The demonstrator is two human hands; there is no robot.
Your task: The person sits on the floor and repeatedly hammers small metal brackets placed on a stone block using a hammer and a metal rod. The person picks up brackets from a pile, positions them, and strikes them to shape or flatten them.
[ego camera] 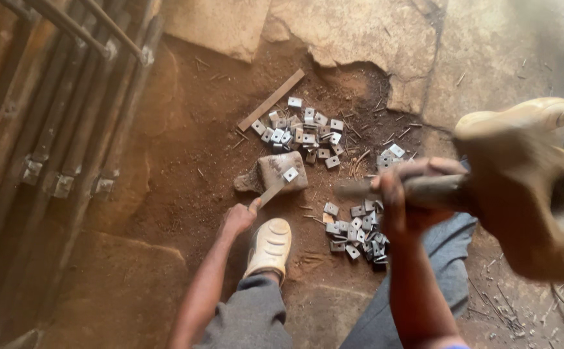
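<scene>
My left hand (238,218) grips a thin flat metal tool (271,193) whose tip reaches a small square metal plate (290,174) lying on a block-shaped anvil (272,173) on the dirt floor. My right hand (406,201) is closed around the handle of a heavy hammer (521,194), raised close to the camera and blurred. A pile of small square plates (304,134) lies behind the anvil, and a second pile (358,236) sits to its right, below my right hand.
My foot in a pale shoe (269,247) rests just in front of the anvil. A flat wooden strip (271,99) lies beside the far pile. A rusty metal frame of bars (62,116) leans at the left. Broken concrete slabs (359,39) border the dirt.
</scene>
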